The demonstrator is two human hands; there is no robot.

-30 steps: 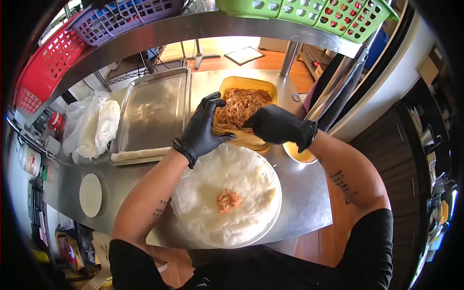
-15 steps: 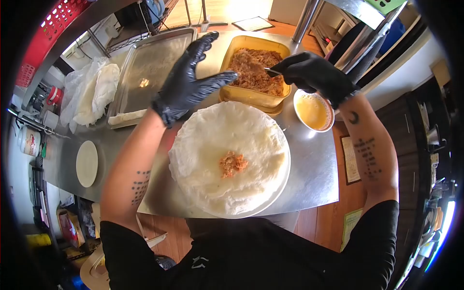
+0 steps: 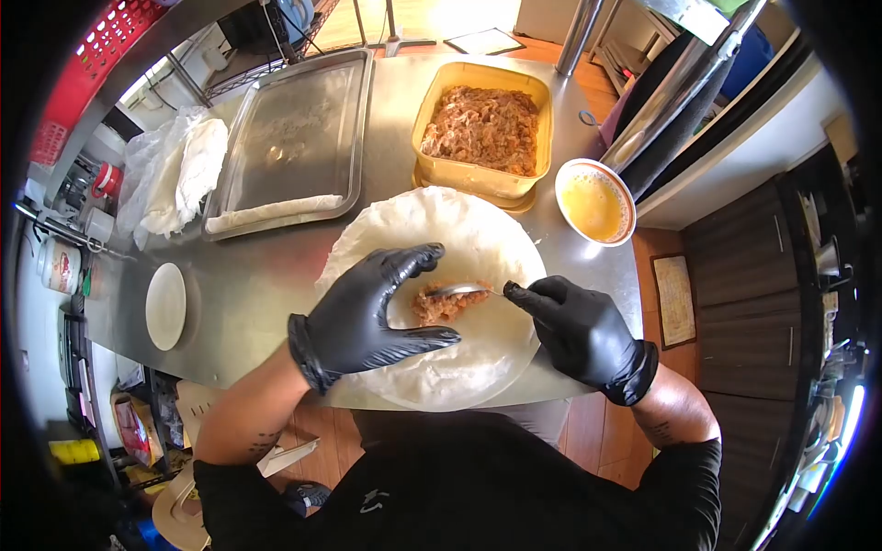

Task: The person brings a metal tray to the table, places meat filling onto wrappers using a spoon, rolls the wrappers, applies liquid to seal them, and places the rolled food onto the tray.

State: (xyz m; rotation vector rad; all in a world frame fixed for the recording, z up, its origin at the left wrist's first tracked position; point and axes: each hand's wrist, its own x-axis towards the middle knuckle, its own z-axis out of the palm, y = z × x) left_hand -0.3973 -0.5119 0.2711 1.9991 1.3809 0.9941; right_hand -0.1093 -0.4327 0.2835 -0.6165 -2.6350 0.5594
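Observation:
Both hands wear black gloves. In my right hand [image 3: 583, 332] is the handle of a metal spoon [image 3: 457, 290], its bowl turned down on a mound of reddish filling [image 3: 430, 309]. That mound sits on a stack of thin white wrappers [image 3: 459, 225], which lies on a round plate near the table's front edge. My left hand [image 3: 367, 317] is over the left part of the wrappers, thumb and fingers spread around the filling, holding nothing. Behind the wrappers stands a yellow tub [image 3: 482, 170] of the same filling.
A metal tray [image 3: 303, 119] with one white roll [image 3: 276, 213] along its front edge is at the back left. Beside it lie plastic-wrapped white sheets [image 3: 188, 174]. A bowl of beaten egg [image 3: 593, 204] stands at right, a small white plate [image 3: 166, 306] at left.
My right hand has brought the spoon from the tub to the filling on the wrappers, which is now a larger mound. My left hand has come down toward me over the wrappers.

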